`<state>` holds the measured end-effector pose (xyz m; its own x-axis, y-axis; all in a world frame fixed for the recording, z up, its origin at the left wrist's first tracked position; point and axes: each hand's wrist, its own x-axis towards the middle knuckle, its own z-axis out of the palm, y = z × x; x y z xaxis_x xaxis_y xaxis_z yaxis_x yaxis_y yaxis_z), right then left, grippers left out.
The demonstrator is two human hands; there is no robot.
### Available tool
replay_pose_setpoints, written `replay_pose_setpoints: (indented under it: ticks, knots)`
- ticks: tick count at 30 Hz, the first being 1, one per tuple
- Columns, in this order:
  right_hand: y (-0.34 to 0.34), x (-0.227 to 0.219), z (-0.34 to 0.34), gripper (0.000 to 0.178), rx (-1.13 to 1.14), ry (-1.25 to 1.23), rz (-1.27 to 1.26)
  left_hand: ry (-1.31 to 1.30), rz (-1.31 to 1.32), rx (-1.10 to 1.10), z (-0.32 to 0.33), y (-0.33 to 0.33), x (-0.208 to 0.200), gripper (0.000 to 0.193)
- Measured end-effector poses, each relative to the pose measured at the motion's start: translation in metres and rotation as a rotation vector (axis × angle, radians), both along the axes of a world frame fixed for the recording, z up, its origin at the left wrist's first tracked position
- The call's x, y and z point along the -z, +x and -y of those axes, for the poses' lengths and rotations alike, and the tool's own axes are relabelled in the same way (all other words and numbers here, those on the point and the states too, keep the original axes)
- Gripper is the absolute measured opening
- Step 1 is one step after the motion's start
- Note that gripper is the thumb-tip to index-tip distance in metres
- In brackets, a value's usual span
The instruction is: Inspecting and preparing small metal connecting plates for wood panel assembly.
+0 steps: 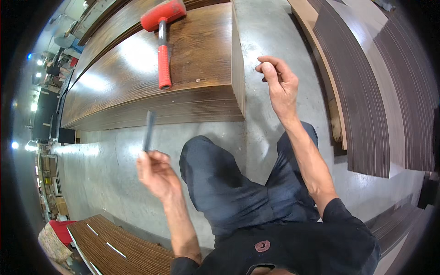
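My left hand [158, 176] is closed on one end of a thin grey strip [149, 130], which points up and away. Motion blurs the strip, so its exact kind cannot be told. Over the floor, just right of the stack of wood-grain boards [201, 59], my right hand [282, 85] hangs with its fingers curled toward the thumb. Whether something small sits in that pinch is hidden. On top of the boards lies a red mallet [163, 64], its handle toward me, apart from both hands.
To the right stand stacks of dark grey panels [353, 78] with a light wood edge [321, 64]. Brown striped boards [123, 238] lie at the lower left, beside a red and patterned cloth [57, 238]. Grey concrete floor [114, 169] runs between the stacks. People are far left.
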<state>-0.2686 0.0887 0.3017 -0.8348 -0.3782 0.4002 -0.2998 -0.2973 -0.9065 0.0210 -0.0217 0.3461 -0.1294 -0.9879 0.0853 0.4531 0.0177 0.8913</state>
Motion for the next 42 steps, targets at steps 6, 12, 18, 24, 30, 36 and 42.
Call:
replay_pose_setpoints:
  ticks: [6,12,18,24,30,36,42]
  knots:
    - [0.001,-0.107,0.036,0.034,-0.224,0.088,-0.963,-0.388,0.058,-0.017,0.125,-0.043,-0.078,0.019]
    - [0.032,-0.1,0.096,0.074,-0.55,0.438,-1.123,-0.43,0.122,0.121,0.189,-0.097,-0.084,0.02]
    - [0.03,-0.093,0.114,0.074,-0.533,0.409,-1.119,-0.265,0.113,0.214,0.207,-0.1,-0.076,0.019]
    - [0.014,-0.114,0.108,0.068,-0.675,0.261,-0.575,-0.006,0.083,0.117,0.162,-0.078,-0.119,0.018]
    - [0.033,-0.18,0.07,0.035,-0.36,0.264,-0.771,0.135,0.412,0.162,0.116,-0.078,-0.159,0.016]
    - [0.026,-0.247,0.068,0.041,-0.449,0.506,-0.766,0.646,0.369,0.548,0.071,-0.116,-0.235,0.018]
    - [-0.029,-0.291,0.044,0.038,-0.362,0.536,-0.71,0.691,0.435,0.725,0.066,-0.17,-0.298,0.018]
